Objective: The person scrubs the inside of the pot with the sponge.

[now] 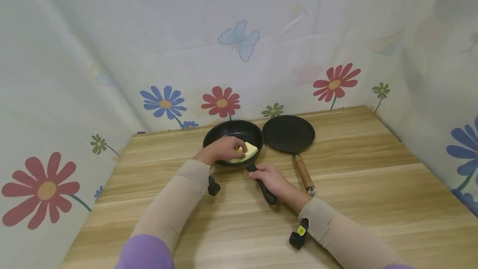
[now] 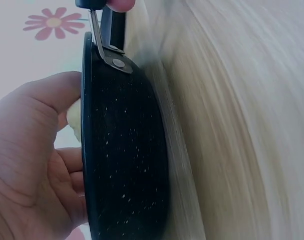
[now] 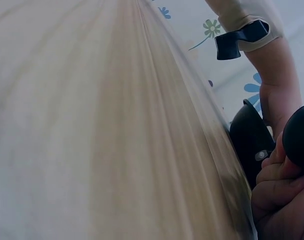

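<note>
A deep black frying pan [image 1: 234, 126] rests on the wooden table in the head view. Inside it, my left hand [image 1: 224, 148] bends its fingers onto a pale yellow cloth [image 1: 252, 151], pressing it against the pan's inner surface. My right hand [image 1: 274, 182] grips the pan's black handle [image 1: 268, 194]. From the left wrist, the speckled outer wall of the pan [image 2: 126, 150] hides most of the left fingers and all but a sliver of the cloth [image 2: 74, 120]. The right wrist view shows curled right fingers [image 3: 282, 190] around the handle [image 3: 299, 135].
A flat black griddle pan [image 1: 288, 133] with a wooden handle [image 1: 304, 173] lies just right of the frying pan. Behind the wooden table [image 1: 358, 169] hangs a pale sheet [image 1: 186, 53] printed with flowers and a butterfly. Black camera mounts [image 1: 298, 235] hang at both wrists.
</note>
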Motion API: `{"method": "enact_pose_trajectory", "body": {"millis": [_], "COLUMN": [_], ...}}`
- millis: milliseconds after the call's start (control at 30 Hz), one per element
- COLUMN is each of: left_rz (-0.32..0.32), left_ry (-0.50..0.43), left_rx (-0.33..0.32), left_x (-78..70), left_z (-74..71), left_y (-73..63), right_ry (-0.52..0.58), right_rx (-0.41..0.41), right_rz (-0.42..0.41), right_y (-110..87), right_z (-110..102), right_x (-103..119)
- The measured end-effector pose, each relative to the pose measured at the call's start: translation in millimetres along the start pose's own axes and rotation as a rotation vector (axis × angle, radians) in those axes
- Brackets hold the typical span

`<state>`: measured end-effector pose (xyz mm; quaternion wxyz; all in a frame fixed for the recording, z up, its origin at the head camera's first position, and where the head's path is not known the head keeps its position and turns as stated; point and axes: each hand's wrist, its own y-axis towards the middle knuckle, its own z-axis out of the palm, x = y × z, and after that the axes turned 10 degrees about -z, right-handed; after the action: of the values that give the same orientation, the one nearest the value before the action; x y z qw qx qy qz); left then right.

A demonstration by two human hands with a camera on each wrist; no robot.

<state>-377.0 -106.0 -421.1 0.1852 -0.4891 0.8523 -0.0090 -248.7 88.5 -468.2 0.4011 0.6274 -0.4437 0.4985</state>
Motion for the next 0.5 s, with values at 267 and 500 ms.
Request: {"method": "enact_pose_trajectory", "body": {"millis": [267,500], "left_rz": [-0.058,0.002], "left_ry": [-0.138,-0.168], "left_rx": [-0.018,0.041], "left_x": [-1.7,-5.4], "left_z": [7.4,5.1], "left_y": [10.4,11.3], "right_ry": [-0.013,0.053], "right_rx": [0.01,-0.022], "right_rz": [-0.002,-0.008], "right_y": [-1.6,-5.2], "right_z": [0.9,8.1], "right_x": [1.1,4.7]}}
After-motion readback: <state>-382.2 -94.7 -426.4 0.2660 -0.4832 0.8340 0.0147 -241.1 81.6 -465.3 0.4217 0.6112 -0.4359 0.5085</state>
